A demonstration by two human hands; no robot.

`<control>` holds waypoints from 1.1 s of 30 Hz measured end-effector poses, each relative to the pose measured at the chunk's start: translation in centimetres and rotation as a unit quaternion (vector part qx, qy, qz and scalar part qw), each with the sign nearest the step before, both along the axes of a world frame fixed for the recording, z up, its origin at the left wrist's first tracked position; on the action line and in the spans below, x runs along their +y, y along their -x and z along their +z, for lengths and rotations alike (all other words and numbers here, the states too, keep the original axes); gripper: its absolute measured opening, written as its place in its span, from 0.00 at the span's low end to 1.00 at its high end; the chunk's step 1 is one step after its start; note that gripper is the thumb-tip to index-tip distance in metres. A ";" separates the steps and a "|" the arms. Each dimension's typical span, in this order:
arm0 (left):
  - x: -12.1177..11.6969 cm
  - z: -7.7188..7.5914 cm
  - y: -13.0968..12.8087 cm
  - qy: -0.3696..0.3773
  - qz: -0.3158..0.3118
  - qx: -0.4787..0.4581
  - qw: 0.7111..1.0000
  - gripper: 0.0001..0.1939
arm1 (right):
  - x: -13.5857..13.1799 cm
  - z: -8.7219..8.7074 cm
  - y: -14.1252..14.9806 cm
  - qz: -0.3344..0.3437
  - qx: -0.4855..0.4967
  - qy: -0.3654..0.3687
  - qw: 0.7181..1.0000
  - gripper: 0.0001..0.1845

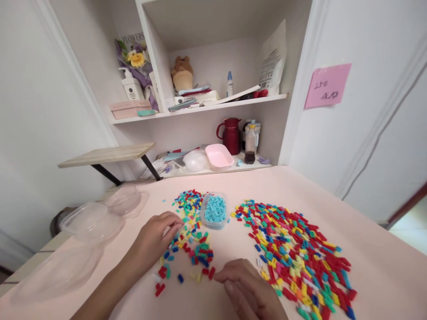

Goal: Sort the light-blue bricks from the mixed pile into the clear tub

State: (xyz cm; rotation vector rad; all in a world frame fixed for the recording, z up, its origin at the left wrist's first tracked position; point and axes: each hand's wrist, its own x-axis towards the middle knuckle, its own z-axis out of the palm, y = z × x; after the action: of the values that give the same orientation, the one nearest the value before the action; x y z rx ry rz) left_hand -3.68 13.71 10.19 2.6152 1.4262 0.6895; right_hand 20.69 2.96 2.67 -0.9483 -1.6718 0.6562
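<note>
My left hand point(156, 238) is over the left pile of small plastic building bricks point(189, 202), thumb and forefinger pinched together. Whatever is between those fingertips is too small to make out. Near the front of the table, my right hand point(250, 286) reaches in with its forefinger stretched out and the thumb tip apart from it. The forefinger tip is at a red brick point(211, 273), seemingly touching it. Between the two piles stands a clear plastic tub point(204, 218) filled with light blue bricks point(215, 208). Loose bricks in several colours lie between my hands.
A large spread of mixed bricks point(293, 249) covers the table's right side. Clear plastic containers point(91, 222) lie at the left, near a small wooden stand point(110, 155). Behind, the shelf holds a pink tray point(219, 156), a red jug point(231, 135) and a bottle point(250, 144).
</note>
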 end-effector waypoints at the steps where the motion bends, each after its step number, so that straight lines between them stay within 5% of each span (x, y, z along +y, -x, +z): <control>1: -0.7 -0.2 1.0 0.010 0.000 0.005 1.000 0.11 | -0.1 0.0 0.1 -0.013 0.010 0.009 1.000 0.14; 8: -4.5 -2.1 5.1 0.047 -0.005 0.055 0.997 0.10 | -0.7 0.1 0.8 -0.035 0.018 0.068 0.997 0.17; 23: -5.8 -3.0 4.1 0.118 0.088 0.114 0.982 0.18 | -0.8 0.6 -0.3 0.019 -0.030 0.116 0.993 0.18; 33: -6.1 -3.3 3.1 0.107 0.106 0.112 0.982 0.10 | -0.9 0.5 0.3 0.020 0.013 0.109 0.994 0.17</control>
State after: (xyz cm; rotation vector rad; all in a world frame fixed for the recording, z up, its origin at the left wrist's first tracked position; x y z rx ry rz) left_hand -6.81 7.65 6.85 2.4595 1.7496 0.2437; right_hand 20.38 2.04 3.13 -1.0569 -1.6215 0.8886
